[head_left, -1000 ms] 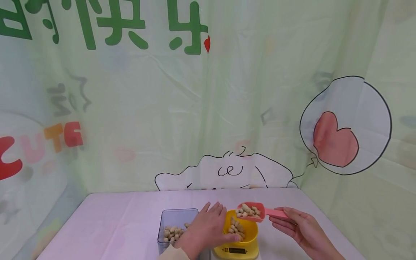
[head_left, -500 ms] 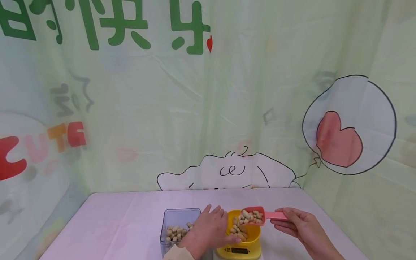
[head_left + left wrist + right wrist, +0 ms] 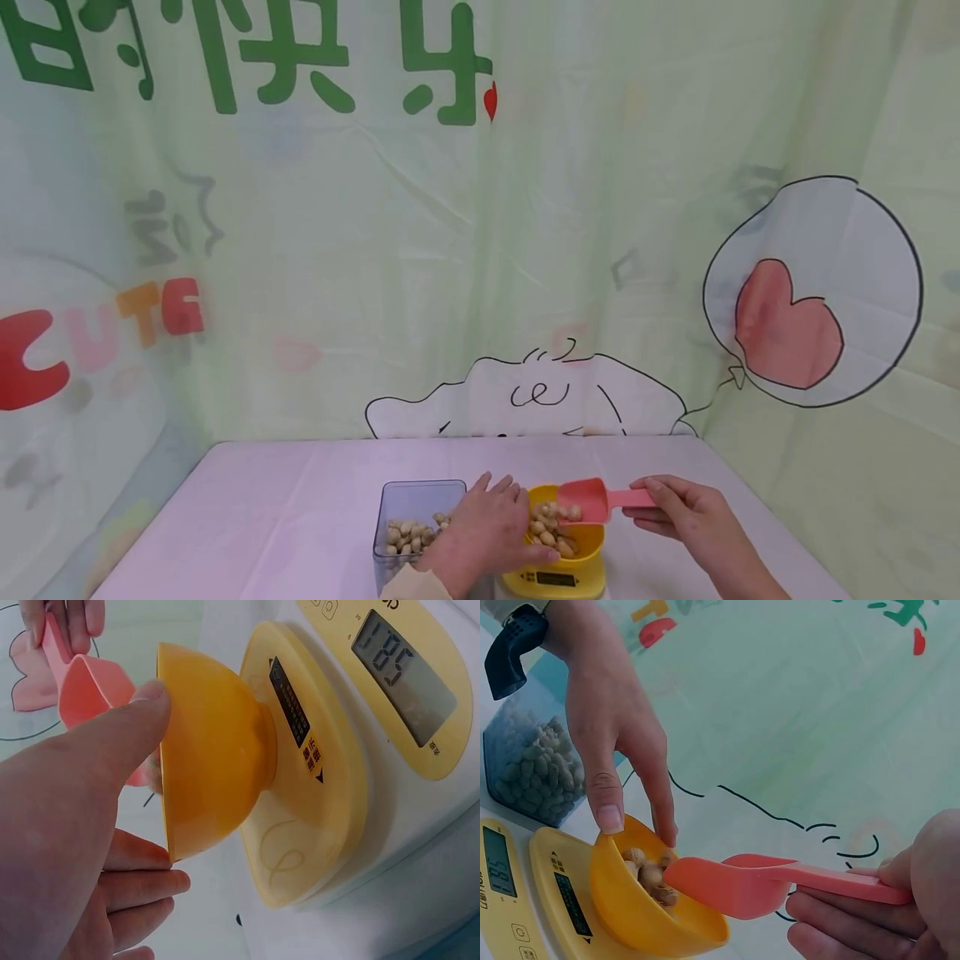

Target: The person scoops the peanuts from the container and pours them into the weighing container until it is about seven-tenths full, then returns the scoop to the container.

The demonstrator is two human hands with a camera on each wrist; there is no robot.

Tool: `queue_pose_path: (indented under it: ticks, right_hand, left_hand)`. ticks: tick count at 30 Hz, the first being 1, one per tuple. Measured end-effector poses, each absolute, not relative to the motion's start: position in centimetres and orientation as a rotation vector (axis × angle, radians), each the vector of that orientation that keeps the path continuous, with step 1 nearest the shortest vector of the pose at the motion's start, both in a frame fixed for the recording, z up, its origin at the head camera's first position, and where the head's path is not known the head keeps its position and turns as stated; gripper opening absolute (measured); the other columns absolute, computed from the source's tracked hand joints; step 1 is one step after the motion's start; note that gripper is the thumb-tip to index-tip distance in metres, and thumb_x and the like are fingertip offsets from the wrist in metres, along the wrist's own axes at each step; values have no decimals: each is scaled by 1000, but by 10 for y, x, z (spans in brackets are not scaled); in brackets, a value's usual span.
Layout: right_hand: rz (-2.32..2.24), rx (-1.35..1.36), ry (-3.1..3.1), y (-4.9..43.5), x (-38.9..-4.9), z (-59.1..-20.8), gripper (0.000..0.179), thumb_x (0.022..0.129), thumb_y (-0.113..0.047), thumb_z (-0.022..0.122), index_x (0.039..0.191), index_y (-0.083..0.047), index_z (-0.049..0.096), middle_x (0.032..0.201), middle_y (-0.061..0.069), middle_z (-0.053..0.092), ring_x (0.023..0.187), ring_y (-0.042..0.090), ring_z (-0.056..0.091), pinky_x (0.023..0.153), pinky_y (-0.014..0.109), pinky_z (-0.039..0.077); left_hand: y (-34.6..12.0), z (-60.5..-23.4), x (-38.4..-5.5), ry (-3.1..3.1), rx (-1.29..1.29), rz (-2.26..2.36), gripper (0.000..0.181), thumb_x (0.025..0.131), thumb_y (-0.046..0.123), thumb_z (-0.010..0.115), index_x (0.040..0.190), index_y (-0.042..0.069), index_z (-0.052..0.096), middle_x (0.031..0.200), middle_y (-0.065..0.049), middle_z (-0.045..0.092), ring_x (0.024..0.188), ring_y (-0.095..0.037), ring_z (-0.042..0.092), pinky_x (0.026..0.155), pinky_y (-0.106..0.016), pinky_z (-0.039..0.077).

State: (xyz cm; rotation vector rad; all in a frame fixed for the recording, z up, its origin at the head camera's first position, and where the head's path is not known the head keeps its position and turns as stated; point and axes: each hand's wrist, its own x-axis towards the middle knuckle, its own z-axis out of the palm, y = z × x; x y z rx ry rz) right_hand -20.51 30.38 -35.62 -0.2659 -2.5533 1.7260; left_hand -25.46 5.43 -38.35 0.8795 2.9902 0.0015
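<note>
I see the right hand [image 3: 697, 515] gripping a pink scoop [image 3: 588, 500] tipped over a yellow bowl [image 3: 588, 543] of peanuts [image 3: 546, 528]; left hand [image 3: 491, 525], fingers straight, touches its rim. Lilac table [image 3: 292, 517] beneath both, printed curtain [image 3: 322, 225] beyond.

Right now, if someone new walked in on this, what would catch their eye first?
Probably the pink scoop in the right hand, its lip over the yellow bowl of peanuts that sits on a scale. Behind, on the right of the backdrop, a big drawn balloon with a pink heart stands out, and large green characters fill its upper left.
</note>
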Motion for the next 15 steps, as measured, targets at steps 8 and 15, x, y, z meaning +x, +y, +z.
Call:
queue_pose_path:
  ticks: [8,15]
  right_hand:
    - [1682,-254,-2550,307,-203,-352,38,106,-21,46,129,9,57,109,16,73,92,23,74,79,34,62]
    - [1691,-273,-2549,306,-203,-354,40,106,-21,45,129,9,56,109,16,73,91,23,74,79,34,62]
  left_hand:
    - [54,-384,-255,2980,881,14,87,80,81,52,140,18,56,143,7,57,140,-14,46,122,-43,29]
    - [55,-383,-257,2973,884,6,87,80,82,50,140,19,55,144,7,56,141,-14,45,123,-42,29]
